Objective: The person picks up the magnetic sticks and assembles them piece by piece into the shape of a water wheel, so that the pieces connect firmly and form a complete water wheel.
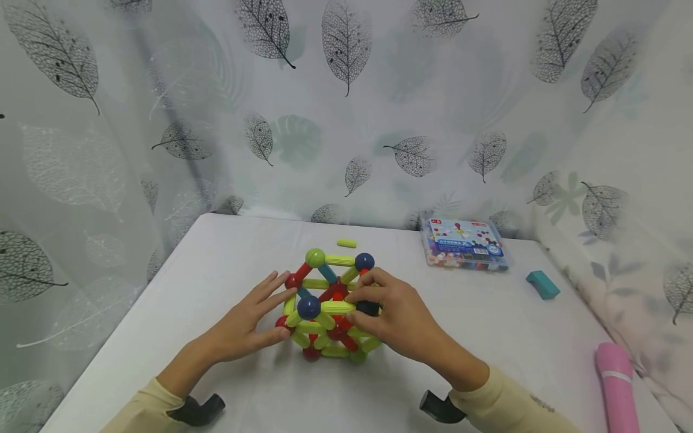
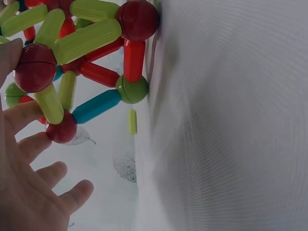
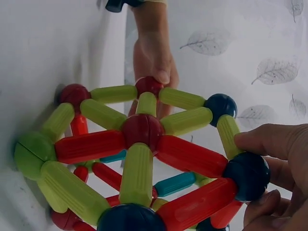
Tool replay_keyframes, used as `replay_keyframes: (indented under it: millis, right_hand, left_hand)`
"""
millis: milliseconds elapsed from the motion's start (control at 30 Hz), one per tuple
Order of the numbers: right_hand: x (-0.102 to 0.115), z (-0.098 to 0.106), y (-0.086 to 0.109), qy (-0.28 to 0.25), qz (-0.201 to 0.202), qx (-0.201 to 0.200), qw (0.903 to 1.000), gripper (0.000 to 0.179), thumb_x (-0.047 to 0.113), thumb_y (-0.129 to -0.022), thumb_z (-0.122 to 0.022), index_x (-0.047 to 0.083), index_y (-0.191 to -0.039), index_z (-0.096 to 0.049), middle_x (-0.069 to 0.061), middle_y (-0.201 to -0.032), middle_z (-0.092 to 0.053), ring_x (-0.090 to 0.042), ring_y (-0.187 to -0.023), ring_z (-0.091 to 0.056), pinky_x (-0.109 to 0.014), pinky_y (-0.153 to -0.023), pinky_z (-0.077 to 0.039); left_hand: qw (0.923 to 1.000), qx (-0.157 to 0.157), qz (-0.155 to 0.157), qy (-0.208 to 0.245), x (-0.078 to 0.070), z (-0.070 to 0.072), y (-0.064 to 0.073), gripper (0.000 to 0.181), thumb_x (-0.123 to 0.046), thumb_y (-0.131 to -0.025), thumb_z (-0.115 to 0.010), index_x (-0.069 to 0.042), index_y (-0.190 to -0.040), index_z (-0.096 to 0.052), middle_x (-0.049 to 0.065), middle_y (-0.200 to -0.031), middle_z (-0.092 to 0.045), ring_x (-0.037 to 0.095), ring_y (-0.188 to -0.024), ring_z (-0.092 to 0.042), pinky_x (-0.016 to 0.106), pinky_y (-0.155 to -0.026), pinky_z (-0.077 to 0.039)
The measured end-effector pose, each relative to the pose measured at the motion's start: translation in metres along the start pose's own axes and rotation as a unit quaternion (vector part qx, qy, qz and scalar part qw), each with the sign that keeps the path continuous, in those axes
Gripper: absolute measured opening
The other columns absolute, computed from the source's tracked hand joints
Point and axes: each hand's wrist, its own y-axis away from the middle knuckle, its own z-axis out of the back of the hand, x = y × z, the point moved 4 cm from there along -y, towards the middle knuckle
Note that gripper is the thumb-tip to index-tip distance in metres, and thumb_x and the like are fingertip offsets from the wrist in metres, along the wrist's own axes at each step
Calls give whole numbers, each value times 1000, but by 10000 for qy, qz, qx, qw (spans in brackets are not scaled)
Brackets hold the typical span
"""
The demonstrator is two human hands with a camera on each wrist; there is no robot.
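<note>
A ball-and-rod model [image 1: 330,328] of magnetic building pieces stands on the white table, with red, dark blue and green balls joined by yellow-green, red and teal rods. At its left side is my left hand [image 1: 243,328], fingers straight and spread. The left thumb touches a red ball [image 2: 36,68], and fingertips reach another red ball [image 2: 61,129]. My right hand [image 1: 397,313] pinches a dark blue ball [image 3: 247,176] at the model's near right corner, thumb against the end of a yellow-green rod [image 3: 228,134] there. Part of that ball is covered by the fingers.
Behind the model lies a loose yellow-green rod [image 1: 346,243]. A clear plastic box [image 1: 465,243] with a printed label is at the back right. Farther right are a teal block [image 1: 543,284] and a pink cylindrical object [image 1: 617,385]. Leaf-patterned curtain [image 1: 346,120] surrounds the table.
</note>
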Motion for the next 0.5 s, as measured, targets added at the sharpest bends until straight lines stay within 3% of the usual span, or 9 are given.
replay_keyframes:
  millis: [167, 400, 500]
  right_hand:
    - [-2, -2, 1, 66, 115, -113, 9998, 17, 21, -84, -84, 18, -100, -80, 10, -104, -58, -7, -95, -60, -22, -79, -57]
    - [-25, 12, 8, -676, 4, -179, 9976, 30, 26, -87, -82, 23, -116, -75, 9, -113, -61, -12, -66, -48, -23, -54, -44]
    - [-44, 15, 14, -886, -160, -122, 9959, 39, 28, -88, -81, 20, -125, -70, 3, -118, -64, -11, -75, -53, -24, -59, -49]
  left_hand:
    - [10000, -6, 39, 21, 1, 0, 0, 71, -42, -92, -73, -21, -154, -46, 8, -167, -29, 37, -155, -19, 70, -110, -35]
    - [9999, 5, 61, 100, 1, -1, 0, 71, -41, -92, -73, -23, -155, -45, 9, -167, -28, 38, -155, -19, 70, -110, -35]
    - [9999, -2, 58, 128, 1, -1, 0, 71, -41, -92, -73, -22, -155, -45, 8, -167, -28, 37, -154, -20, 70, -110, -35]
